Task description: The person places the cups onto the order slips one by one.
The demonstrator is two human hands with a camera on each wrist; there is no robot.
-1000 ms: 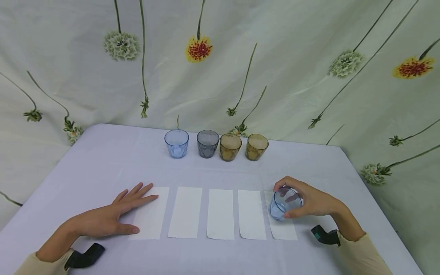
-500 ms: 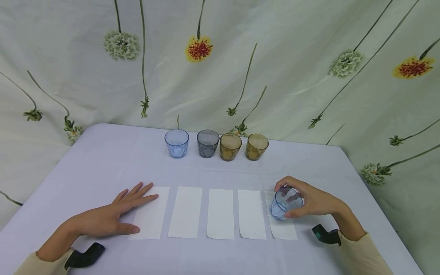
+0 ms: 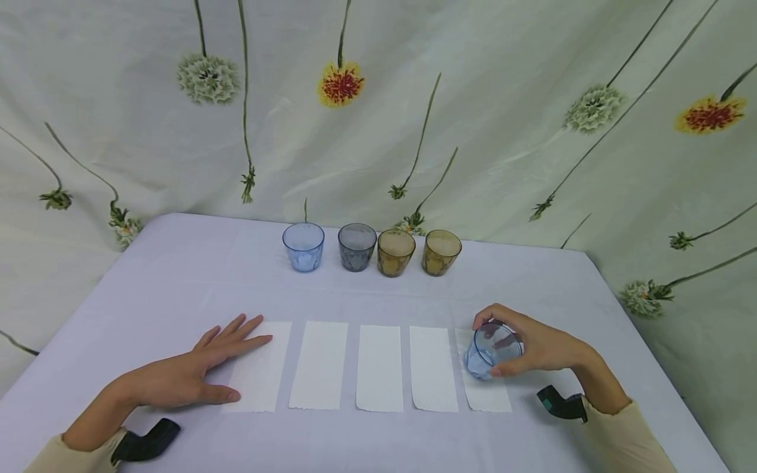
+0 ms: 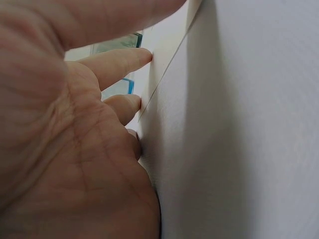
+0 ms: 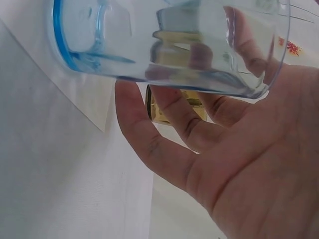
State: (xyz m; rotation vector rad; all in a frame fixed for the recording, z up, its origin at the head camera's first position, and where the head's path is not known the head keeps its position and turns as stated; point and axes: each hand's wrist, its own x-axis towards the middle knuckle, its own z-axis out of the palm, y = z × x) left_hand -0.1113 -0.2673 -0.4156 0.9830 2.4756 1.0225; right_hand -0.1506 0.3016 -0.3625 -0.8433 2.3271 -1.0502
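Observation:
My right hand [image 3: 535,345] grips a clear light-blue glass [image 5: 184,45], fingers curled around its far side and thumb on the near side. This glass stands over the rightmost white paper sheet [image 3: 491,397], its mouth up and leaning a little to the right in the head view. Its thick blue base faces the paper in the right wrist view. On the left, my other hand [image 3: 186,374] rests palm down with fingers spread. Its index fingertip and thumb tip lie on the leftmost paper sheet [image 3: 263,368], and it holds nothing.
Along the back of the table [image 3: 236,289] stand a blue glass [image 3: 304,253], a grey glass [image 3: 357,253] and two amber glasses, one [image 3: 395,259] close to the grey one, the other [image 3: 440,259] farther right. Three more paper sheets [image 3: 378,368] lie between the hands. A flowered cloth [image 3: 503,118] hangs behind.
The right hand and its blue glass have shifted very slightly to the right over the same sheet. My left hand and the glasses at the back stay where they were.

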